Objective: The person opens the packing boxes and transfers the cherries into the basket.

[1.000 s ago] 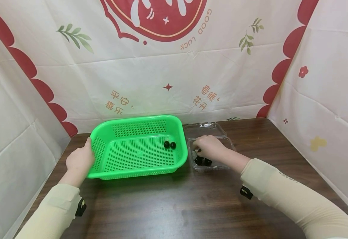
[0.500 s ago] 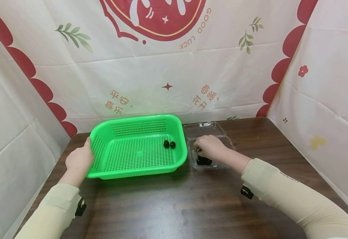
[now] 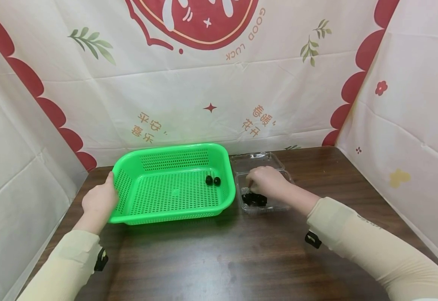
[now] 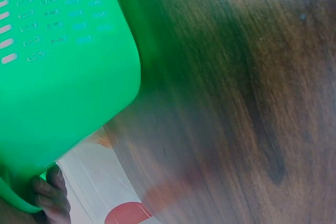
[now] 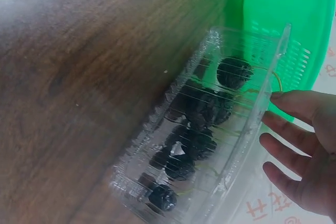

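My left hand (image 3: 100,201) grips the left rim of a green plastic basket (image 3: 173,216); in the left wrist view its fingers (image 4: 52,195) curl around that rim. Two dark cherries (image 3: 209,180) lie near the basket's right end. To the right stands a clear plastic clamshell box (image 3: 275,207) with its lid folded back. Several dark cherries (image 5: 180,167) with greenish stems sit along the box's near side. My right hand (image 3: 267,182) is over the box, fingers pointing down. The right wrist view shows those fingers (image 5: 286,179) spread, one fingertip close to a cherry stem.
The box's opened lid (image 3: 258,161) lies toward the back, against the cloth. Brown wooden table (image 3: 211,259) extends in front of the basket and box. A printed white cloth (image 3: 188,92) hangs behind and at both sides.
My right hand has risen slightly and shifted right within the box, uncovering more of the dark cherries. The left hand and the basket hold their places.
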`<state>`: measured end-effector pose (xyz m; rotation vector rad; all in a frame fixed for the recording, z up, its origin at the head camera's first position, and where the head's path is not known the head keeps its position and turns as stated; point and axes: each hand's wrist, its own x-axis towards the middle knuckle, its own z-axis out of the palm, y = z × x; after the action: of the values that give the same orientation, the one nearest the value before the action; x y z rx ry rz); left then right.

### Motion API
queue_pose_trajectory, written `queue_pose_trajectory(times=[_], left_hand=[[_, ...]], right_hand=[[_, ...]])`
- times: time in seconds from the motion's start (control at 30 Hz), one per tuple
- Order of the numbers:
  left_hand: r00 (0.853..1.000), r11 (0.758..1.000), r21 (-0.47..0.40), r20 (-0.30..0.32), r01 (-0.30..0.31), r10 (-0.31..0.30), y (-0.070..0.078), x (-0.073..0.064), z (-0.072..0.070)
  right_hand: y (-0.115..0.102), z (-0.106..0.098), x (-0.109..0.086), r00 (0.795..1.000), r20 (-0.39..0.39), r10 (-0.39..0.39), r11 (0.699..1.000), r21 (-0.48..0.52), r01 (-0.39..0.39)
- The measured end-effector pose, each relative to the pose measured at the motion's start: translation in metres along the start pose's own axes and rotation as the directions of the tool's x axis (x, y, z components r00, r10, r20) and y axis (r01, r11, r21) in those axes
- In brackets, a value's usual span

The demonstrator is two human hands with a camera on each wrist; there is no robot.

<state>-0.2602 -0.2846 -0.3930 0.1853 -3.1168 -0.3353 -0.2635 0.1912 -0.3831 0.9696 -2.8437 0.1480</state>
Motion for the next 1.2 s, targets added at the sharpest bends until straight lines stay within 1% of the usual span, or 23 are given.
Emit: queue_pose_trajectory(times=[0.23,0.4,0.6,0.83,1.03,1.2], left_hand=[[1.0,1.0,0.0,-0.008,-0.005,0.005,0.0,0.0,-0.001],[1.0,1.0,0.001,-0.013,-0.006,0.006,0.0,0.001,0.0],[1.0,1.0,0.004,-0.009,-0.006,0.006,0.0,0.001,-0.001],[1.0,1.0,0.015,-0.011,-0.012,0.012,0.001,-0.001,-0.002],[1.0,1.0,0.017,-0.012,-0.012,0.012,0.002,-0.002,-0.003],[1.0,0.999,0.031,-0.016,-0.008,0.009,0.002,-0.001,-0.003]], right_hand=[[0.001,-0.011,0.002,0.999,0.023,0.047,0.999,0.002,-0.047],[0.002,-0.019,0.003,0.998,0.007,0.07,0.998,-0.004,-0.07],[0.001,-0.03,0.003,0.997,-0.013,0.074,0.997,0.011,-0.074],[-0.001,-0.04,0.004,0.995,-0.063,0.071,0.997,0.007,-0.071],[-0.003,-0.049,0.007,0.992,-0.09,0.091,0.996,0.028,-0.089],[-0.005,-0.055,0.009,0.988,-0.14,0.073,0.997,0.042,-0.067]])
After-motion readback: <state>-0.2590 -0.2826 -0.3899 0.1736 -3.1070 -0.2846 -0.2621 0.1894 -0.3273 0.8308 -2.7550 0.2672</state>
